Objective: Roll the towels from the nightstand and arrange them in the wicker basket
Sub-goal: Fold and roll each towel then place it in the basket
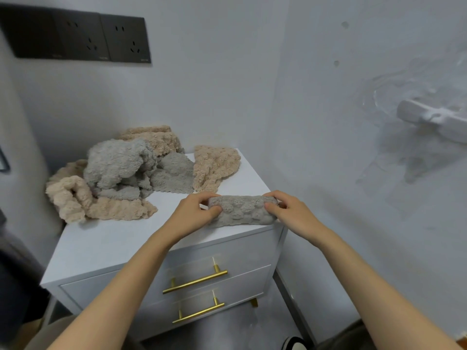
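Observation:
A grey fluffy towel [242, 210], rolled into a short log, lies at the front right edge of the white nightstand [106, 243]. My left hand [194, 213] grips its left end and my right hand [290, 210] grips its right end. Behind, at the back left of the top, lies a loose heap of grey towels [131, 168] and beige towels [101, 205]. One more beige towel [214, 165] lies crumpled at the back right. No wicker basket is in view.
The nightstand has two drawers with gold bar handles [195, 281]. Walls close it in at the back and right. Dark wall sockets [80, 36] sit upper left; a white fixture [434, 120] juts from the right wall. A shoe toe [294, 343] shows on the floor.

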